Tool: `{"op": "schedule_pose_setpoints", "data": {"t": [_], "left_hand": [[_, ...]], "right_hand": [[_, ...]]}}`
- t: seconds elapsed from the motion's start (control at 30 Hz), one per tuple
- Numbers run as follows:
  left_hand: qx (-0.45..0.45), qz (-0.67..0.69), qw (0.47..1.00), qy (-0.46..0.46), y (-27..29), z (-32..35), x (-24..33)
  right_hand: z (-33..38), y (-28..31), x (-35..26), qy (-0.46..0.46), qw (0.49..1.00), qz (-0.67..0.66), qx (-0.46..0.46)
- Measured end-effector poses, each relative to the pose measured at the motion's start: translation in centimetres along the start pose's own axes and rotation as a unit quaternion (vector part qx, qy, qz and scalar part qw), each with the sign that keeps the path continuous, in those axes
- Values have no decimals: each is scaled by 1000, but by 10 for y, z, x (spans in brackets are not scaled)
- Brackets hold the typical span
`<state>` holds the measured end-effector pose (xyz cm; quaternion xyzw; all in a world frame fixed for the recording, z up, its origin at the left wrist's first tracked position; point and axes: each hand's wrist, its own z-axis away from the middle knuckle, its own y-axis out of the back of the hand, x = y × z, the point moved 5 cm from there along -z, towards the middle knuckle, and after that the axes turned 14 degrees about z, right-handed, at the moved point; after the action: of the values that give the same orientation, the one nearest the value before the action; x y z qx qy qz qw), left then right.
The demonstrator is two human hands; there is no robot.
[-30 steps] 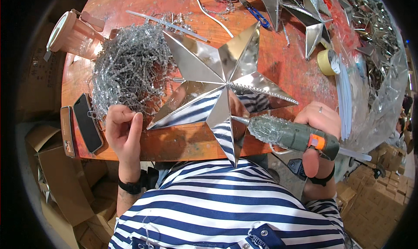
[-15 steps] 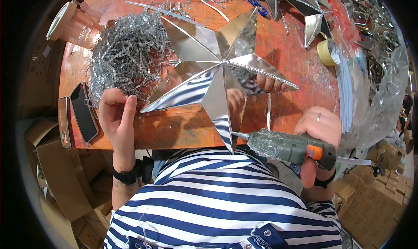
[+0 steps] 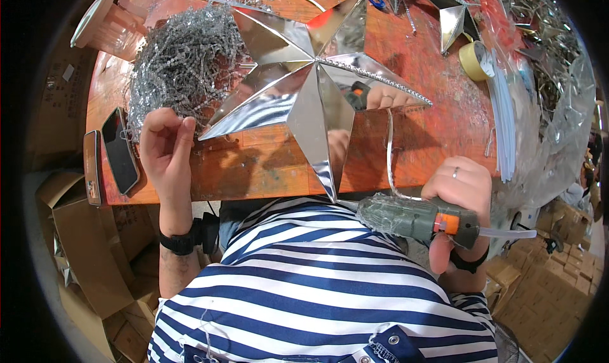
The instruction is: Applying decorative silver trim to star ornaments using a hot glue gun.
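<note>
A mirror-silver six-pointed star (image 3: pixel 307 99) lies over the front of the red-orange table, its lowest point reaching the near edge. Silver beaded trim (image 3: pixel 380 79) runs along the ridge of its right point. My right hand (image 3: pixel 460 184) is wrapped round a dark green glue gun (image 3: pixel 396 218), wound in clear film, with a glue stick (image 3: pixel 507 233) protruding behind. The gun's nozzle is at the star's lowest tip. Beside the star's left tip, my left hand (image 3: pixel 166 148) has thumb and forefinger pinched; anything between them is too small to make out.
A heap of silver trim strands (image 3: pixel 184 65) sits behind my left hand, near a lidded clear cup (image 3: pixel 111 26) and a phone (image 3: pixel 119 153). At right are yellow tape (image 3: pixel 472 61), glue sticks (image 3: pixel 503 122) and clear plastic. A white cord (image 3: pixel 389 153) hangs near the gun.
The nozzle has moved down the star's lowest point to its tip. The table and star sit slightly higher in view. My left hand keeps its pinch.
</note>
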<state>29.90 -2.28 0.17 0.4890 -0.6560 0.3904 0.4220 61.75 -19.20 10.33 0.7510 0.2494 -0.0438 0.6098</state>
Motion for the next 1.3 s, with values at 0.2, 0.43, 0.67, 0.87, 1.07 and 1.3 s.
{"op": "schedule_pose_setpoints", "data": {"t": [0.2, 0.43, 0.67, 0.87, 1.07, 1.3], "left_hand": [[-5, -17, 999, -47, 4, 4, 12], [-134, -108, 984, -41, 24, 43, 76], [-254, -437, 784, 360, 71, 64, 87], [-215, -294, 921, 138, -8, 30, 77], [-206, -422, 881, -53, -42, 25, 33], [-365, -324, 864, -125, -63, 31, 64]], "right_hand": [[-2, 2, -9, 1, 1000, 12, -13], [33, 26, 14, -91, 989, -9, 120], [57, 27, 75, -372, 878, 300, 46], [34, 7, 54, -266, 883, 375, 91], [10, -2, 17, -234, 941, 185, 161], [7, 14, 2, -188, 936, 171, 244]]}}
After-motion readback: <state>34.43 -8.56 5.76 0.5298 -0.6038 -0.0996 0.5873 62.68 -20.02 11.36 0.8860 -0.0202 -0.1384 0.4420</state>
